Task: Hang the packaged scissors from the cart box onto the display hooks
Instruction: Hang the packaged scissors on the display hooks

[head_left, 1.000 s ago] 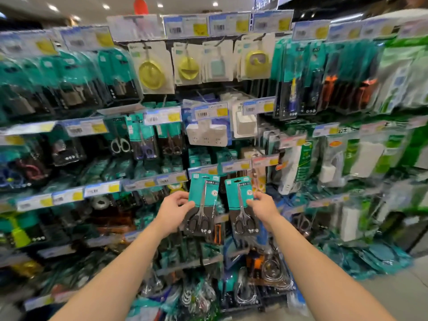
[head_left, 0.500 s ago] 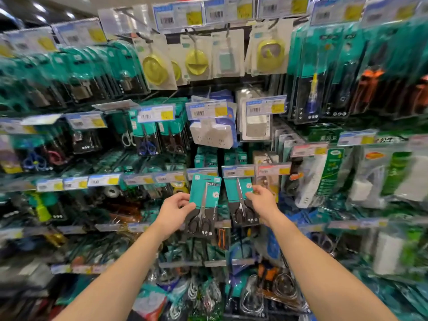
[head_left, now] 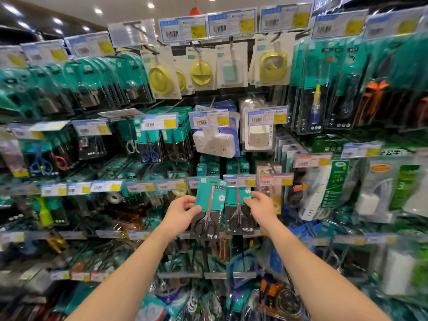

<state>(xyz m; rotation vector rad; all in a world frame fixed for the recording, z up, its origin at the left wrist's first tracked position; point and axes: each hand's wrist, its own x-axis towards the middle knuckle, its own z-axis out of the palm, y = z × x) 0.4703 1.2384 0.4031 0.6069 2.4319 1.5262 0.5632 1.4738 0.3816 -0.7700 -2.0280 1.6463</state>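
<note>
- Standing at the packed hook wall, I see the person's left hand (head_left: 183, 212) holding a teal-and-black card pack of black-handled scissors (head_left: 209, 205) by its left edge, thumb on the front and fingers curled behind.
- That pack leans slightly, its top corner overlapping the row of price labels; I cannot tell whether it is on a hook.
- The right hand (head_left: 261, 207) pinches the right edge of a second teal scissors pack (head_left: 238, 213), fingertips on its front.
- The second pack's top is tucked behind a white-and-yellow price tag (head_left: 239, 181).
- The two packs sit side by side mid-wall, edges touching or overlapping.
- Above them hangs a white multi-socket adaptor (head_left: 215, 144); to the upper left are blue-handled scissors in a teal pack (head_left: 149, 154).
- Higher up hang yellow round items on white cards (head_left: 161, 81).
</note>
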